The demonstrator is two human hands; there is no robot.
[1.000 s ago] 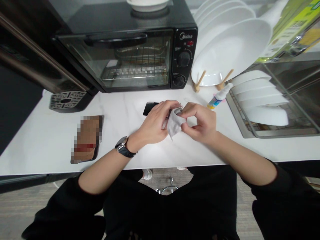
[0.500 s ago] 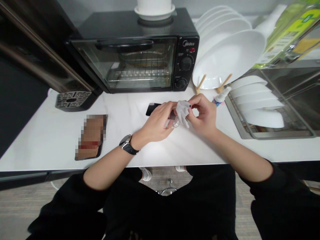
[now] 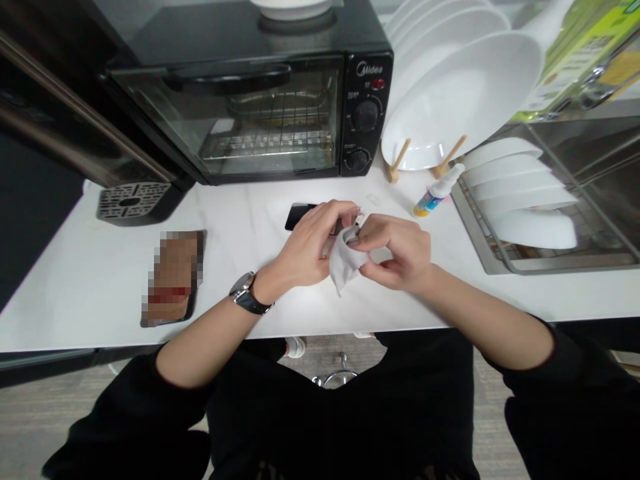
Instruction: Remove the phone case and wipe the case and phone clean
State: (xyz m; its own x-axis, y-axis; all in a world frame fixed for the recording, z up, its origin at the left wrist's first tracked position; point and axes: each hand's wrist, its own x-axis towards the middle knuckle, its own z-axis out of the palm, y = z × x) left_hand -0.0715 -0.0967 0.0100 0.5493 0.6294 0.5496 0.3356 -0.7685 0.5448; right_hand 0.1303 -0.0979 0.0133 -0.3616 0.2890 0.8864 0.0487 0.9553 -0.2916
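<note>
A black toaster oven stands on the white, faintly veined counter. In front of the oven, the right hand pinches a pale cloth between thumb and fingers; the left hand curls beside it, what its grip encloses hidden, so I cannot tell. Right of the oven are upright plates, a spray bottle and stacked bowls. Grey-brown floor shows below.
</note>
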